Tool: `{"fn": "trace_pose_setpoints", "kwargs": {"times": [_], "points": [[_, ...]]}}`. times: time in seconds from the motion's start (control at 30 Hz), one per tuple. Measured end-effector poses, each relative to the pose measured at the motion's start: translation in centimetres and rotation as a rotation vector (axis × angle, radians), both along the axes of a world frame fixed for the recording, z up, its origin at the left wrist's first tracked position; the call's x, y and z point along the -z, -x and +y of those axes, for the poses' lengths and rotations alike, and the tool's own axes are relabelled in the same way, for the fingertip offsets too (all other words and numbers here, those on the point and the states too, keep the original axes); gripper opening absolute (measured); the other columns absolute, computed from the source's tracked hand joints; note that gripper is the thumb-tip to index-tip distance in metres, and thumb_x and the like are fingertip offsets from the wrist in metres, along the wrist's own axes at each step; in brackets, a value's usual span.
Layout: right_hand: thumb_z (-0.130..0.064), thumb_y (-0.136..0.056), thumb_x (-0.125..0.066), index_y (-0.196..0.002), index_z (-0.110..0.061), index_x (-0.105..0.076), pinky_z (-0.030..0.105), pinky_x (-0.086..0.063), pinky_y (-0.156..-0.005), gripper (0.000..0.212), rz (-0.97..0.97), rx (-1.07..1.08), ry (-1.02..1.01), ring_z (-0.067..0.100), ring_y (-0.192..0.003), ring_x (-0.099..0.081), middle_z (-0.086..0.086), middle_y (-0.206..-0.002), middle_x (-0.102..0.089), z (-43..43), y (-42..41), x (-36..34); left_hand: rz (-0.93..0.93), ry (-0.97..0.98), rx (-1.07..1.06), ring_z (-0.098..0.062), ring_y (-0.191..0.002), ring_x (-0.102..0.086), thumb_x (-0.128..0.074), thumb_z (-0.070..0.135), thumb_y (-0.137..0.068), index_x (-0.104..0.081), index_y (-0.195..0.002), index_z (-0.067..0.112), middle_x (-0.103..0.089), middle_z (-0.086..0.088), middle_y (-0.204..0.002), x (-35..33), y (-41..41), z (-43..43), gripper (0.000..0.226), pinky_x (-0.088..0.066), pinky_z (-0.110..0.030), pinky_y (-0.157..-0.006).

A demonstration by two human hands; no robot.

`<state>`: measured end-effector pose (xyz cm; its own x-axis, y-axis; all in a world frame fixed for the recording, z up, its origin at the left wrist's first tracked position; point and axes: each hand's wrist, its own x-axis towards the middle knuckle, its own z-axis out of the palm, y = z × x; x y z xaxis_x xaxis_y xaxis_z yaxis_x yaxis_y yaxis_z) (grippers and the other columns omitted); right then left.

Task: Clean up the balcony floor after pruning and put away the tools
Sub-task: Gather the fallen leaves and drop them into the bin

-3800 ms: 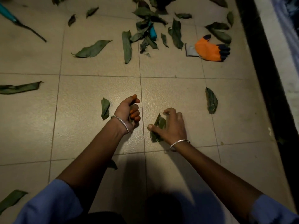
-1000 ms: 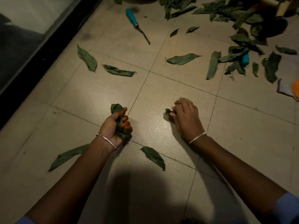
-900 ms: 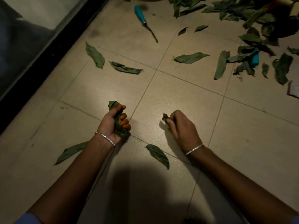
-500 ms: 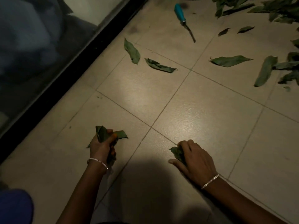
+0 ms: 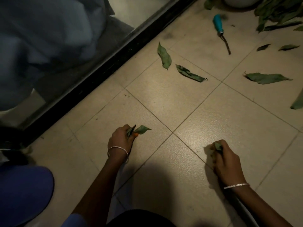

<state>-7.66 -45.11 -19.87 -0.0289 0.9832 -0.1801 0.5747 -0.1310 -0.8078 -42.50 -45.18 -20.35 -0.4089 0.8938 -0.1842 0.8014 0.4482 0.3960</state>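
Head view, looking down. A person crouches on the beige tiled balcony floor.

- Left hand: low at the floor, fingers curled round a crumpled wad of dark green cut leaves. One leaf tip sticks out past the fingers.
- Right hand: also at the floor, fingers closed in a fist over a smaller bunch of green leaves. Only a scrap shows at the top.

Loose on the tiles ahead:
- a broad curled green leaf near the black door track
- a torn narrow leaf just beside it
- a long flat leaf further right
- a heap of leafy cuttings at top right
- a teal-handled hand tool with a thin dark shaft, lying apart from the leaves and untouched

Handling, my judgement:
- The leaves look light and limp, and should crush without harm.
- Flat ones likely cling to the smooth tile. Lift them by an edge or the stalk end with the fingertips, then bunch them into the palm.
- The tool looks rigid. Take it by the teal handle; the shaft end may be sharp.
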Motion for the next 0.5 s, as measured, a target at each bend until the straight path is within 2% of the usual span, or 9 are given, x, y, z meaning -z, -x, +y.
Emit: {"fn": "trace_pose_setpoints", "kwargs": {"times": [0.07, 0.13, 0.23, 0.3, 0.37, 0.43, 0.5], "points": [[0.003, -0.095, -0.046, -0.088, -0.017, -0.059, 0.026, -0.043, -0.056, 0.025, 0.107, 0.067, 0.086, 0.01, -0.059, -0.056, -0.007, -0.071, -0.064, 0.9, -0.3, -0.7, -0.024, -0.01, -0.042, -0.023, -0.074, -0.055, -0.067, 0.04, -0.087, -0.061, -0.089, 0.016, -0.057, -0.005, -0.082, -0.2, 0.1, -0.2, 0.025, -0.036, -0.03, -0.058], [-0.006, -0.099, -0.046, -0.087, -0.02, -0.062, 0.028, -0.036, -0.052, 0.025, 0.224, 0.113, 0.158, 0.016, -0.053, -0.046, -0.006, -0.061, -0.055, 1.6, -0.5, -1.7, -0.127, -0.053, -0.125, -0.022, -0.074, -0.053, -0.066, 0.037, -0.089, -0.059, -0.087, 0.014, -0.056, -0.008, -0.083, -1.4, 0.3, 0.0, 0.024, -0.034, -0.029, -0.058], [-0.021, -0.103, -0.045, -0.089, -0.018, -0.066, 0.023, -0.029, -0.049, 0.025, 0.364, 0.172, 0.253, 0.01, -0.048, -0.034, -0.005, -0.055, -0.041, 3.0, -0.2, -4.8, -0.527, -0.19, -0.368, -0.012, -0.071, -0.06, -0.062, 0.028, -0.094, -0.062, -0.097, 0.013, -0.065, -0.004, -0.083, -5.0, 0.5, 0.7, 0.015, -0.044, -0.023, -0.06], [-0.023, -0.103, -0.045, -0.087, -0.018, -0.066, 0.021, -0.026, -0.046, 0.027, 0.3, 0.112, 0.227, 0.008, -0.043, -0.031, -0.005, -0.055, -0.039, 4.1, 0.9, -7.7, -0.772, -0.327, -0.533, -0.01, -0.058, -0.061, -0.063, 0.02, -0.093, -0.064, -0.096, 0.013, -0.066, 0.0, -0.071, -7.7, 0.7, 0.8, 0.008, -0.047, -0.025, -0.057], [-0.028, -0.101, -0.048, -0.081, -0.02, -0.066, 0.021, -0.027, -0.046, 0.028, 0.186, -0.017, 0.166, 0.005, -0.04, -0.033, -0.008, -0.053, -0.043, 5.2, 2.8, -11.3, -0.887, -0.392, -0.629, -0.009, -0.039, -0.044, -0.062, 0.014, -0.092, -0.057, -0.085, 0.013, -0.054, 0.0, -0.056, -10.4, 1.0, 0.2, 0.009, -0.036, -0.02, -0.041], [-0.034, -0.1, -0.05, -0.08, -0.018, -0.067, 0.022, -0.029, -0.047, 0.031, 0.119, -0.195, 0.134, 0.002, -0.04, -0.038, -0.01, -0.05, -0.047, 6.5, 5.2, -15.8, -0.999, -0.429, -0.681, -0.009, -0.035, -0.033, -0.06, 0.01, -0.092, -0.053, -0.085, 0.013, -0.047, -0.004, -0.058, -13.0, 1.6, -0.8, 0.011, -0.027, -0.018, -0.035], [-0.044, -0.096, -0.051, -0.08, -0.015, -0.066, 0.02, -0.03, -0.048, 0.036, 0.047, -0.408, 0.13, 0.001, -0.042, -0.039, -0.011, -0.05, -0.046, 7.8, 8.0, -20.7, -1.087, -0.464, -0.705, -0.009, -0.036, -0.031, -0.057, 0.008, -0.092, -0.059, -0.093, 0.013, -0.046, -0.004, -0.061, -15.5, 2.9, -2.4, 0.006, -0.026, -0.019, -0.036]]}}
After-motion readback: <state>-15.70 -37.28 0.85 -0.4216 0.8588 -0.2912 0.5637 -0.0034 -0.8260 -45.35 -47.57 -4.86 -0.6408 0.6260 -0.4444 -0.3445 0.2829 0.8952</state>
